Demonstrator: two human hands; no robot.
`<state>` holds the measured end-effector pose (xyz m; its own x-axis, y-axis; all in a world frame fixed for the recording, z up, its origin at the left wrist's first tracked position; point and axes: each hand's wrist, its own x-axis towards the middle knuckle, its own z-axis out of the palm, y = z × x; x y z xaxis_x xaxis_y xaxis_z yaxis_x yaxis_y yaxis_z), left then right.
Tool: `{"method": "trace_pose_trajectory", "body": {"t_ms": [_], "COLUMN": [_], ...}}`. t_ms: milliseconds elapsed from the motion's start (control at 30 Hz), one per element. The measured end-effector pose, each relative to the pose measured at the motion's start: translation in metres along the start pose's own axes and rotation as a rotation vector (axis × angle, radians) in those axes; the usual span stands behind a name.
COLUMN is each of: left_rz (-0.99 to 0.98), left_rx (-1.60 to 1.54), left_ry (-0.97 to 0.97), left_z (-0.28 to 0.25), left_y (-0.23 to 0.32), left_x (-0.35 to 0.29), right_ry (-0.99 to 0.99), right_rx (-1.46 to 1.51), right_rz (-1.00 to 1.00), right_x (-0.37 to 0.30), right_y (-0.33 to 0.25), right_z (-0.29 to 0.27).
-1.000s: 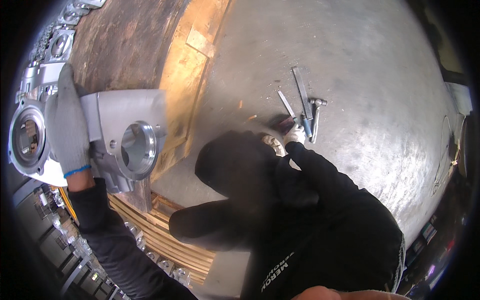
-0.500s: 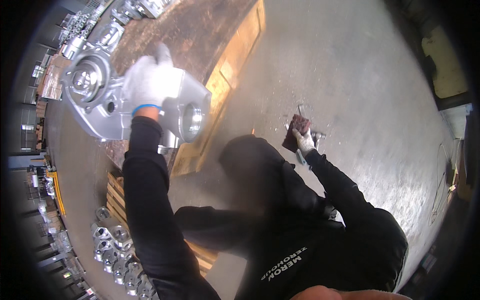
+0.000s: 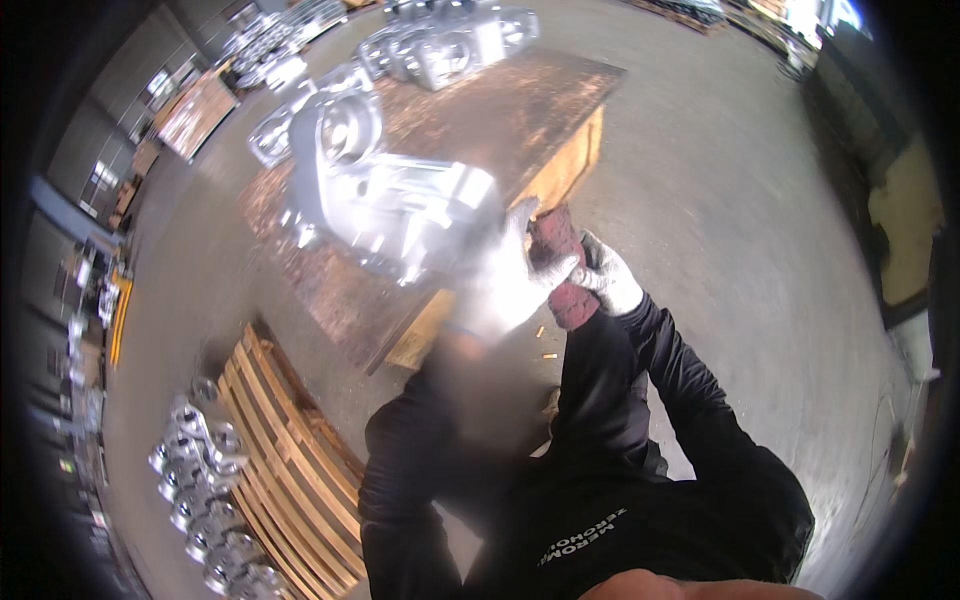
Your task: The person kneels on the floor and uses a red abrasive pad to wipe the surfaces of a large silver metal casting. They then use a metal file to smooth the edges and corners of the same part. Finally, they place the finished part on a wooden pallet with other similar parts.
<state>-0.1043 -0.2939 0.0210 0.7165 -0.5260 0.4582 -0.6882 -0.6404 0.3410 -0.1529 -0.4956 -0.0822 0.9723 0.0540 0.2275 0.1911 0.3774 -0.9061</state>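
A maroon abrasive pad (image 3: 565, 292) is held upright between my two gloved hands, just beyond the table edge. My right hand (image 3: 612, 280) grips its right side, the thumb lying across the front. From the left, my left hand (image 3: 500, 290) closes on the pad, with its thumb pressed on the front face; the glove is partly blurred. Beside my left hand, a large silver metal casting (image 3: 395, 205) with a round bored opening rests on the worn brown table (image 3: 335, 300). Glare washes out part of the casting.
More silver castings (image 3: 445, 55) stand at the table's far end. At lower left lies a slatted wooden pallet (image 3: 290, 450), with several castings (image 3: 200, 490) along its left side. Wrapped boxes (image 3: 197, 112) stand farther back. Small orange pieces (image 3: 549, 356) lie on the concrete floor.
My left hand has left the casting and come right onto the pad. My right hand has brought the pad up from low over the floor to the table's edge. The view has turned.
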Motion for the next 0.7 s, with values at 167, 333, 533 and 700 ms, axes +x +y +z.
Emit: {"method": "trace_pose_trajectory", "body": {"t_ms": [167, 333, 533, 700], "left_rz": [-0.352, -0.419, -0.606, -1.001], "left_rx": [-0.467, -0.325, -0.621, -0.296], "left_ry": [-0.02, -0.116, 0.029, 0.153], "left_z": [-0.004, 0.018, 0.041, 0.058], "left_y": [-0.022, -0.044, -0.076, -0.066], "left_x": [-0.047, -0.105, -0.145, -0.143], "right_ry": [-0.069, -0.187, -0.325, 0.232], "right_rx": [-0.267, -0.542, -0.471, -1.004], "right_rz": [-0.025, 0.061, 0.006, -0.079], "right_x": [-0.011, -0.033, -0.05, -0.068], "right_y": [0.038, 0.069, 0.05, 0.032], "right_z": [0.028, 0.04, 0.095, 0.168]}}
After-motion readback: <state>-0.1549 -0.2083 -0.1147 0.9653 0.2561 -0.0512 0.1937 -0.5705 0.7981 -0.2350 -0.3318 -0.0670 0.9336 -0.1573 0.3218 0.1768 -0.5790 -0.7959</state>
